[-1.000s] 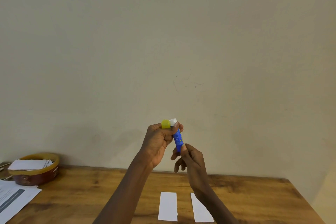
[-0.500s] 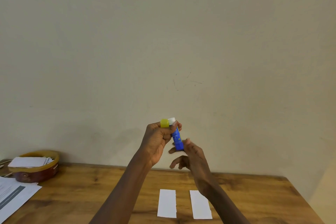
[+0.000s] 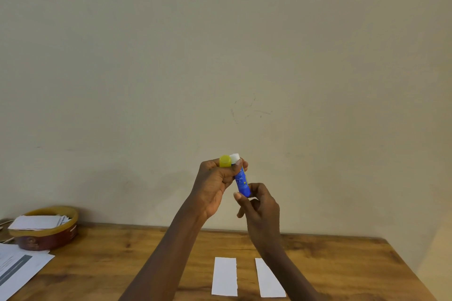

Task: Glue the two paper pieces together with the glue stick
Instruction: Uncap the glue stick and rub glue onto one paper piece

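The glue stick (image 3: pixel 242 182) is up in the air in front of the wall, well above the surface (image 3: pixel 117 259), tilted slightly with its white glue tip showing at the top. My left hand (image 3: pixel 217 184) is closed round the upper part of the blue barrel, and the same grip also pinches the yellow cap (image 3: pixel 225 161), which sits just beside the exposed tip, so the stick is already uncapped. My right hand (image 3: pixel 260 205) has thumb and fingers closed on the barrel's bottom end, where I judge the twist base to be.

Half a second ago those right fingers were splayed loose beside the base; now they have come back onto it. That looks to me like one turn finished and the next begun, winding the glue out. The white tip stands only a little proud of the barrel, much as it did a second ago, so I judge a few more turns may be needed before it will spread well.

Below, the two paper pieces lie flat, side by side and apart: the left piece (image 3: pixel 225 276) straight, the right piece (image 3: pixel 269 278) slightly slanted, my right forearm crossing its far corner. Neither has glue that I can see. Off to the left sit a round tin (image 3: pixel 49 234) of paper slips and some printed sheets (image 3: pixel 19 269).
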The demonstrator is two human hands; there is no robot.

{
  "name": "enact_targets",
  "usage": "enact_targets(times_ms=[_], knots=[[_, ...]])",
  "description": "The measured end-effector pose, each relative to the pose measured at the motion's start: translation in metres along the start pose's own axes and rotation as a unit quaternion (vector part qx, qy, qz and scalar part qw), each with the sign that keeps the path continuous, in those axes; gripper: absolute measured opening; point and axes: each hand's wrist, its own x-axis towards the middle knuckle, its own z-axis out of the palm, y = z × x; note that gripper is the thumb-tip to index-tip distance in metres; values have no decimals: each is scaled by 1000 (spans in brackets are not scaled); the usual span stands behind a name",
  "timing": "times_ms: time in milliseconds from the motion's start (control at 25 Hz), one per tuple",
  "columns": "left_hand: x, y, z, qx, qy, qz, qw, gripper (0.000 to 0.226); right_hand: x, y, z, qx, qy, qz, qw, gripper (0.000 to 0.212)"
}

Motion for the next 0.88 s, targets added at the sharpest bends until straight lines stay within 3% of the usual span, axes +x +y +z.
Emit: enact_targets(times_ms=[120, 200, 280, 520, 640, 800, 880], knots=[[0, 0, -1, 1, 8, -4, 1000, 16, -2, -5, -1, 49, -41, 20, 998, 21], [-1, 0, -1, 1, 4, -2, 1000, 16, -1, -5, -1, 28, -22, 14, 999, 9], [-2, -2, 0, 6, 0, 2, 1000, 16, -2, -2, -2, -40, 16, -17, 999, 14], [-1, -2, 3, -10, -2, 0, 1000, 20, -2, -5, -3, -10, 2, -6, 1000, 4], [-1, -2, 5, -4, -8, 1, 1000, 19, -2, -3, -1, -59, 50, -21, 997, 16], [1, -1, 3, -15, -1, -2, 1000, 18, -1, -8, -1, -8, 11, -4, 1000, 17], [0, -1, 3, -12, -4, -1, 1000, 17, -1, -7, -1, -36, 41, -22, 998, 21]])
